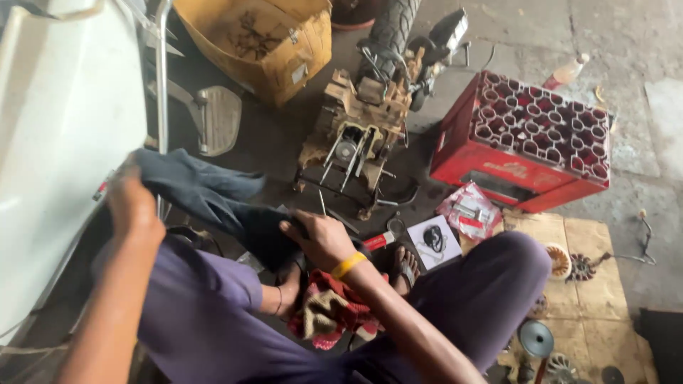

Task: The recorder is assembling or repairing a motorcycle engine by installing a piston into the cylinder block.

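Note:
My left hand [131,206] grips the upper end of a dark blue-grey cloth [203,192], raised at the left beside a white vehicle panel [64,142]. My right hand [320,238], with a yellow band on its wrist, holds the lower end of the same cloth, so it stretches between both hands above my knees. A red and cream patterned rag [331,313] lies under my right forearm, between my legs in purple trousers. An oily engine block [359,135] stands on the floor just beyond the cloth.
A red plastic bottle crate [526,142] lies on its side at the right. A cardboard box [263,43] and a tyre [395,25] are at the back. Small parts packets [469,213], a metal footrest [217,117] and gear parts on flattened cardboard [583,284] surround my feet.

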